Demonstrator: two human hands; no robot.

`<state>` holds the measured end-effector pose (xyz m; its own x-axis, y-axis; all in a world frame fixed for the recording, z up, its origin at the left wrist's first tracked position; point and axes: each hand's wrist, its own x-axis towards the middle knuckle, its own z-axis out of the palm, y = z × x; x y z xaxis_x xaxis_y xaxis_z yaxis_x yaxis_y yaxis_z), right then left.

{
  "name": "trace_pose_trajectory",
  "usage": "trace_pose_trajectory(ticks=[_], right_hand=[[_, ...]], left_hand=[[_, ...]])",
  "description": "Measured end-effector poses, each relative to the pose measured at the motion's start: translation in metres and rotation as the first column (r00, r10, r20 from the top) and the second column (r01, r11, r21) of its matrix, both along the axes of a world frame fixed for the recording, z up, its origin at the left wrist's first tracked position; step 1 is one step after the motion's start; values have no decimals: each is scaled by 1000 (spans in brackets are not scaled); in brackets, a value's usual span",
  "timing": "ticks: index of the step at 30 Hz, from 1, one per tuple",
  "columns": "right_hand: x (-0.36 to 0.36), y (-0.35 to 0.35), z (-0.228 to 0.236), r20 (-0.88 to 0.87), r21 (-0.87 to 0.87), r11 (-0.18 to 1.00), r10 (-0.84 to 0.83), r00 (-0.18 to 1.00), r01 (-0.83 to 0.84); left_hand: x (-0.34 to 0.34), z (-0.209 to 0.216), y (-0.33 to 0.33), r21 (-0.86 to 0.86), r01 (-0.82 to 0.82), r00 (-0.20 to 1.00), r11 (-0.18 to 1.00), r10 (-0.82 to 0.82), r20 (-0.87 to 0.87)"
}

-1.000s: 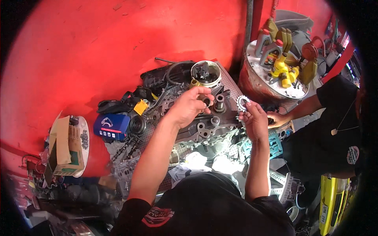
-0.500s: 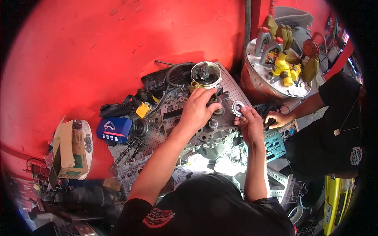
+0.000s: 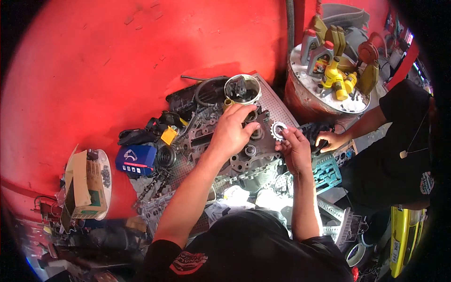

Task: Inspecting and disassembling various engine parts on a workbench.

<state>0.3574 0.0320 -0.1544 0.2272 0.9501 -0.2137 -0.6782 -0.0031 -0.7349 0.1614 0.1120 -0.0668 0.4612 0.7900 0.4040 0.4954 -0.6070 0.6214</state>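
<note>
Pinched between the thumb and fingers of my right hand (image 3: 296, 149) is a small silvery toothed sprocket (image 3: 277, 131), raised over the right side of the engine block. My left hand (image 3: 234, 130) reaches over the block, thumb and fingers curved around a dark ring-shaped part (image 3: 252, 116); where they touch it is partly hidden. Below the left thumb, a round metal shaft end (image 3: 251, 150) stands out from the engine block (image 3: 240, 163). A white tub (image 3: 257, 96) with dark pieces in it sits just beyond my left hand.
A blue box (image 3: 136, 159) and a black pulley (image 3: 166, 156) lie left of the block. Oil bottles (image 3: 321, 58) crowd a drum (image 3: 300, 89) at the back right. At right, a co-worker's hand (image 3: 330, 141) is near a teal tool case (image 3: 327, 174).
The sprocket in my right hand has tilted a little and moved slightly left. My left hand keeps its place over the block. The whole view has shifted slightly.
</note>
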Motion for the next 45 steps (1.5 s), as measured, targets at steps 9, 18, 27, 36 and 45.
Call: trace_pose_trajectory(ticks=[9, 18, 27, 36, 45], right_hand=[[-1, 0, 2, 28, -39, 999, -37, 999, 38], [0, -2, -8, 17, -20, 998, -56, 998, 56], [4, -2, -11, -14, 7, 999, -34, 999, 34], [-5, 13, 26, 173, 63, 994, 78, 982, -90], [-25, 36, 50, 247, 43, 984, 159, 956, -174]], left_hand=[[0, 5, 2, 24, 48, 991, 999, -45, -125], [5, 4, -5, 35, 39, 987, 999, -33, -157], [6, 1, -2, 110, 39, 992, 993, -26, -121], [-20, 28, 4, -583, 350, 551, 733, 342, 761], [-17, -19, -30, -618, 83, 877, 782, 238, 418]])
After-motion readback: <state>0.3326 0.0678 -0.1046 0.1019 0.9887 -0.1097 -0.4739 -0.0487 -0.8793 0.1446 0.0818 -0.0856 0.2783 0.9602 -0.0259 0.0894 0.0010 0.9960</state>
